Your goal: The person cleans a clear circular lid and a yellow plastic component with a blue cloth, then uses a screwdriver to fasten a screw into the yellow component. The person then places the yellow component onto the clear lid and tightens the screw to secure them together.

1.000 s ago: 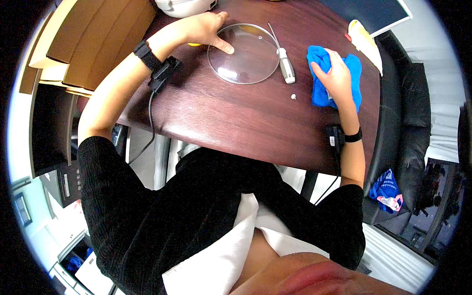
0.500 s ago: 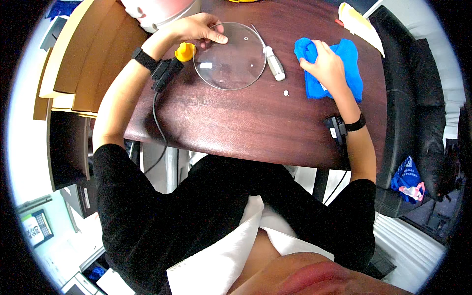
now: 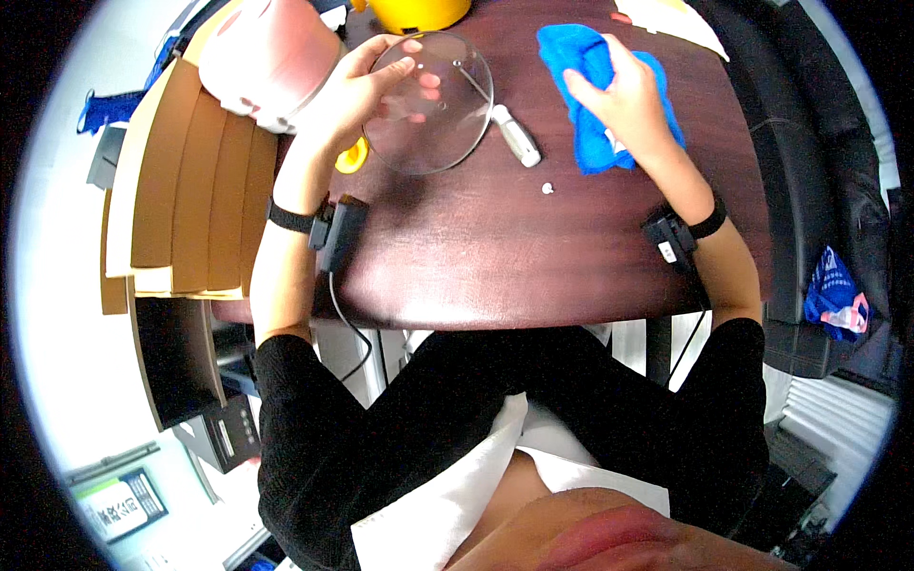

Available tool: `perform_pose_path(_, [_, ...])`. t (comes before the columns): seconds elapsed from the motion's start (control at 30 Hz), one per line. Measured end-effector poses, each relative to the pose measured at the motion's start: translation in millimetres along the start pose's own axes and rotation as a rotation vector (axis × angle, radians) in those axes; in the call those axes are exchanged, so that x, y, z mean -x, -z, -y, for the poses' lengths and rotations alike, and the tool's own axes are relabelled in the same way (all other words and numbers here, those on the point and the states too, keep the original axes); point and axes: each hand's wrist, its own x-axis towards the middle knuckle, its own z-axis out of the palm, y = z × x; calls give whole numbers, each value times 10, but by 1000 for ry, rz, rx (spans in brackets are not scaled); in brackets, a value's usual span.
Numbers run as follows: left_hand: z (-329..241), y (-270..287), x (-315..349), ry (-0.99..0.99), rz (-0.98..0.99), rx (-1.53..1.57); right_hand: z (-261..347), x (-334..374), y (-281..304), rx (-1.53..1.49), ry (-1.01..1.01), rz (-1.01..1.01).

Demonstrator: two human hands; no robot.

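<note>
My left hand (image 3: 367,95) is closed on the left edge of a round clear glass lid (image 3: 447,133), thumb on top and fingers showing through from beneath. A small hole appears in the glass. Just below that hand, a yellow knob-like piece (image 3: 352,156) is partly covered. To the lid's right lies a screwdriver (image 3: 517,138) with a grey-white handle, its thin shaft reaching behind the glass. A tiny white piece (image 3: 547,188) rests nearer to me. Over on the right, my right hand (image 3: 624,100) grips a bunched blue cloth (image 3: 595,143).
A pink and white rounded object (image 3: 271,57) stands at the back left, with a yellow pot (image 3: 419,11) beside it. Cardboard boxes (image 3: 181,190) flank the dark wooden table (image 3: 476,276) on the left; a black sofa (image 3: 809,143) borders its right. A cream-coloured item (image 3: 681,24) lies at the far right.
My left hand's fingers have spread further beneath the glass lid. My right hand has gathered the blue cloth, whose shape is now narrower. The whole view has shifted, showing more of the yellow pot.
</note>
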Motion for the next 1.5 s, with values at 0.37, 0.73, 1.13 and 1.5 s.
perform_pose_path(0.37, [-557, -571, -105, -578, -353, -124, 622, -454, -184, 107, 465, -342])
perform_pose_path(0.73, [-724, -815, 30, -489, -340, 230, 625, -471, 36, 167, 516, -355])
perform_pose_path(1.13, [-709, -848, 69, -647, -314, 390, 1003, -248, 6, 165, 643, -318])
perform_pose_path(1.5, [-705, -714, 115, -614, -219, 475, 698, -525, 231, 263, 495, -372])
